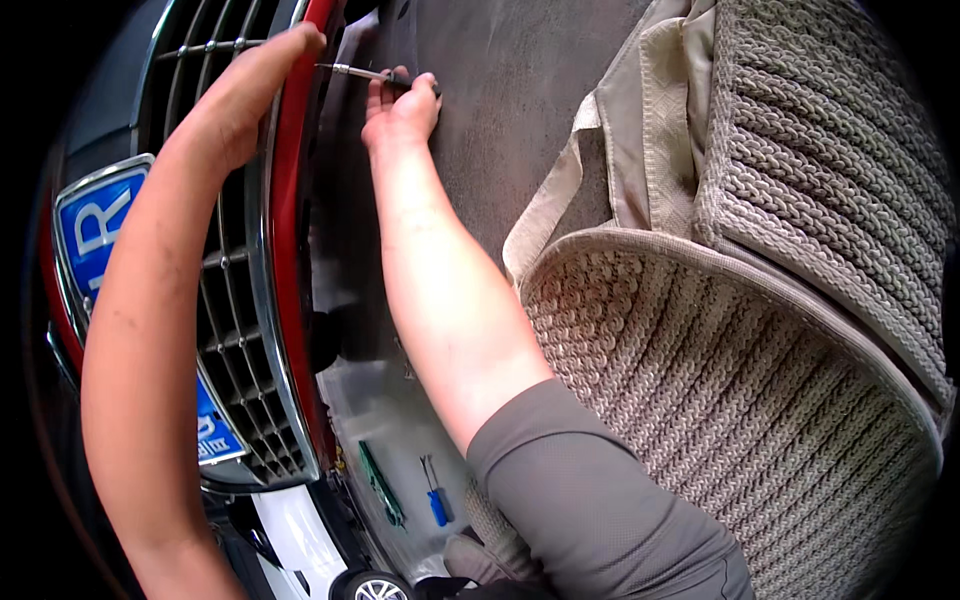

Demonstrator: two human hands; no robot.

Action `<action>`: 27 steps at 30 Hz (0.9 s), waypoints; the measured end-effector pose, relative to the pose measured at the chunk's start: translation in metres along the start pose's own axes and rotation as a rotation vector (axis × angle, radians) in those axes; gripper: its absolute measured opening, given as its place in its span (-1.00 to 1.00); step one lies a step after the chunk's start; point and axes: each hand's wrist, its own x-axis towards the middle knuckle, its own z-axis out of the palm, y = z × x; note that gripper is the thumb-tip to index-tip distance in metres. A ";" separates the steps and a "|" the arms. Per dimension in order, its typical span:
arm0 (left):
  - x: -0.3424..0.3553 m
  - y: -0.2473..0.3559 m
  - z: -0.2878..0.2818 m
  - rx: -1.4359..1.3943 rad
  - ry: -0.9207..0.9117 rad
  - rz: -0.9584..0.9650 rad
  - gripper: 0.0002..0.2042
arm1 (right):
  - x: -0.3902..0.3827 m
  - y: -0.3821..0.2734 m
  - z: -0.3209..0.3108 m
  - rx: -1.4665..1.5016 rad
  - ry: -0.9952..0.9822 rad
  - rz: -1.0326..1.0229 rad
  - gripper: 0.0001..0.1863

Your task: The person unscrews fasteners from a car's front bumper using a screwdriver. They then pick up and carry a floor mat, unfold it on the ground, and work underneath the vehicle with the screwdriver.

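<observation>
My right hand (402, 108) is closed round the dark handle of a screwdriver (362, 73). Its thin metal shaft points left, with the tip close to the lower edge of a red car bumper (291, 190). Reaching across the black-and-chrome grille (226, 258), my left hand (285, 55) rests at the bumper's red edge near the top of the view. The fingers of that hand are mostly hidden, so their grip does not show. A blue number plate (112, 210) is on the car front, partly covered by my left forearm.
A screwdriver with a blue handle (437, 507) and a long green tool (381, 488) lie on the grey ground below. Beige woven seating (720, 380) with a fabric strap (545, 205) fills the right side. A white car (303, 535) stands at the bottom.
</observation>
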 end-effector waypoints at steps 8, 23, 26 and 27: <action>0.009 -0.002 -0.021 -0.183 -0.194 0.034 -0.46 | -0.017 -0.025 -0.017 0.127 -0.063 0.111 -0.66; 0.014 0.003 -0.023 -0.147 -0.327 -0.052 -0.40 | 0.000 -0.021 -0.024 0.104 -0.221 -0.005 -0.73; 0.019 0.004 -0.033 -0.146 -0.385 0.005 -0.43 | -0.003 -0.018 -0.024 0.083 -0.246 0.001 -0.76; 0.018 0.002 -0.035 -0.130 -0.335 0.058 -0.47 | -0.003 -0.020 -0.024 0.073 -0.285 0.005 -0.77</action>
